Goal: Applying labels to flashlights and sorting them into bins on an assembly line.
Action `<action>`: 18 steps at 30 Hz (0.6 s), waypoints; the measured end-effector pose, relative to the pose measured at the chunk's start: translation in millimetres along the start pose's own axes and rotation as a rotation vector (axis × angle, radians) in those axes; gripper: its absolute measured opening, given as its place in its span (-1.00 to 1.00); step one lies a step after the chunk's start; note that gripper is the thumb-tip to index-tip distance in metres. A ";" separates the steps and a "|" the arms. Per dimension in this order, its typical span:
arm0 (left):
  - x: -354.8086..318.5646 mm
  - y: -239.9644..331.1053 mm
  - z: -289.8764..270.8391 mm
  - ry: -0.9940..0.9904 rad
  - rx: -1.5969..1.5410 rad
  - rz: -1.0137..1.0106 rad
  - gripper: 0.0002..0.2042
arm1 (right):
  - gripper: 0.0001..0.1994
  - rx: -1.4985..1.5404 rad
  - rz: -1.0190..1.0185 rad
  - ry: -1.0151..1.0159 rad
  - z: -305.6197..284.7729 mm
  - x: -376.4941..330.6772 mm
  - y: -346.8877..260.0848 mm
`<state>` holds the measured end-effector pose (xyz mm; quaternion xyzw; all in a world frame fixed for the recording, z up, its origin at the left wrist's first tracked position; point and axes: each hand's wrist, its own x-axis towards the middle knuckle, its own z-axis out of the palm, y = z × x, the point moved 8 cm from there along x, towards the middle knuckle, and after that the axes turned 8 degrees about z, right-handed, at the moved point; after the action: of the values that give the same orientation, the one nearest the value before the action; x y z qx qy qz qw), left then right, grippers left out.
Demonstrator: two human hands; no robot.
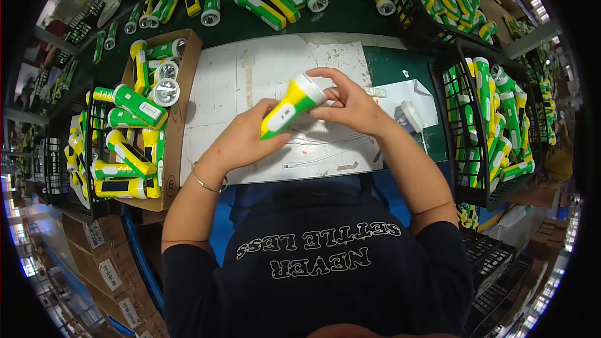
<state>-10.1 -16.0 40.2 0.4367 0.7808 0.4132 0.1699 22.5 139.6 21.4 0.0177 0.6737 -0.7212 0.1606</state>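
Left hand (247, 141) is wrapped around the torch (291, 106), held above the white mat (250, 75); right hand (350, 106) pinches its head. A loose pinch could drop it onto the cable (313, 159).

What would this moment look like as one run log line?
left hand: holds flashlight body | right hand: fingers at its head | under: white sheet | left: cardboard box

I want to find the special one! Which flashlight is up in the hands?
The green, yellow and white flashlight above the white sheet: the left hand grips its body, the right hand touches its head. All others lie untouched.
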 end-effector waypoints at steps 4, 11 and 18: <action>-4.2 -38.8 6.7 0.151 -0.193 -0.143 -0.44 | -0.70 -0.844 -0.014 0.310 10.7 10.1 39.5; -1.3 -47.4 12.3 0.241 -0.207 -0.211 -0.38 | -0.79 -0.710 -0.118 0.407 10.4 12.3 30.5; 14.7 -25.4 27.2 0.194 -0.125 -0.159 -0.39 | -0.83 -0.124 0.080 0.248 -16.5 6.5 26.0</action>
<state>-15.1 2.5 5.1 0.3202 0.7984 0.4864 0.1527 19.9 153.3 -6.8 0.1235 0.7302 -0.6637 0.1054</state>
